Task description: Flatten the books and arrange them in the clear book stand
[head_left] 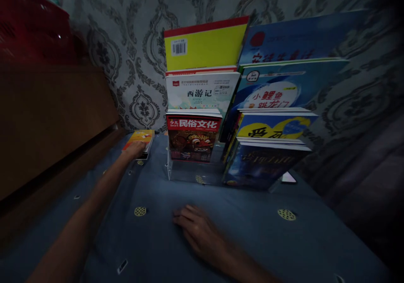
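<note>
Dim room on my head feed. Blue-grey cloth [252,238] with yellow spotted ovals covers the surface; patterned wallpaper [143,64] behind, brown wooden panel [53,123] at left, red object [34,30] above it.

Orange-and-yellow book pile [141,136] lies flat on the cloth, far left, near the wall. My left hand [135,149] is on its near part, touching, arm stretched out; I can't tell if the fingers clamp it or just rest there. My right hand [197,229] is low over the cloth in front of the clear stand [186,173], well apart from the pile, fingers bent and close to each other; blurred, so I can't tell if they meet.

Counts: two hands, one pile (number of books in it unclear), one stand with two columns. Left column, three main covers: yellow [205,45], white [192,91], red-and-dark [193,142]. Right column, four: blue [296,34], teal [303,78], blue-and-yellow [274,125], dark blue [261,165]. More page edges behind, not countable.
</note>
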Action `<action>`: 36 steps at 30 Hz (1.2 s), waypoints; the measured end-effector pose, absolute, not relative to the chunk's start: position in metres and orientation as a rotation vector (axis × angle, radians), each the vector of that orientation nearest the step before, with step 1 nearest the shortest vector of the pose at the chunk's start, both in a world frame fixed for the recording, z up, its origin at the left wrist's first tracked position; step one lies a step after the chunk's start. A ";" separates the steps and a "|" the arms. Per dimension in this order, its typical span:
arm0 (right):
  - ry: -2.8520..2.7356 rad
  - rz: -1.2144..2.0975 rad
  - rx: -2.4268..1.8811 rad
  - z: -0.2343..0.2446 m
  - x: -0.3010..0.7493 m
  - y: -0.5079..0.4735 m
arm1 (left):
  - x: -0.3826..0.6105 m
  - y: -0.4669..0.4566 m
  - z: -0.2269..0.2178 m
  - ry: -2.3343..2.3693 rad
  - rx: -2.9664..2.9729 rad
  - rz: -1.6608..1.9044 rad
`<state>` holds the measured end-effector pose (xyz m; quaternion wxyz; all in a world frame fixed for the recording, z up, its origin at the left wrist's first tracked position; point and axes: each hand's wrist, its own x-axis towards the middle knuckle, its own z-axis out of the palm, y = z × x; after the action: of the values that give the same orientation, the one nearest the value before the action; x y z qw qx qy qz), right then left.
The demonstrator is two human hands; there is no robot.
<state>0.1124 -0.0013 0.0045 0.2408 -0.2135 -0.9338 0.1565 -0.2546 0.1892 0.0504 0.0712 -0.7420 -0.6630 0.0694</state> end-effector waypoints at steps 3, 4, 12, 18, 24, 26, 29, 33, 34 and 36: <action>-2.566 0.426 -0.581 0.002 0.112 0.000 | -0.250 0.176 0.054 -2.031 -2.169 0.223; -2.568 0.420 -0.579 0.000 0.112 0.001 | -0.247 0.170 0.056 -2.037 -2.161 0.230; -2.567 0.399 -0.604 -0.001 0.111 -0.001 | -0.218 0.099 0.070 -2.012 -2.185 0.263; -2.516 0.462 -0.596 -0.001 0.110 -0.002 | -0.181 0.015 0.066 -1.979 -2.286 0.316; -2.496 0.463 -0.563 -0.010 0.110 0.001 | -0.148 -0.073 0.068 -1.964 -2.636 0.086; -2.504 0.465 -0.552 -0.009 0.110 0.001 | -0.157 -0.076 0.072 -2.004 -2.767 -0.113; -2.511 0.462 -0.553 -0.006 0.109 0.001 | -0.192 -0.049 0.065 -2.136 -2.562 -0.453; -2.519 0.452 -0.554 -0.006 0.108 0.000 | -0.246 0.011 0.036 -2.228 -2.167 -0.327; -2.524 0.451 -0.549 -0.006 0.108 0.000 | -0.256 0.023 0.029 -2.273 -2.113 -0.301; -2.526 0.448 -0.545 -0.007 0.109 -0.001 | -0.269 0.042 0.019 -2.313 -2.070 -0.304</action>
<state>0.1091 -0.0005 -0.0069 0.2567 -0.2010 -0.9309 0.1649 -0.2687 0.0416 0.0195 0.0114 -0.6636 -0.7416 -0.0976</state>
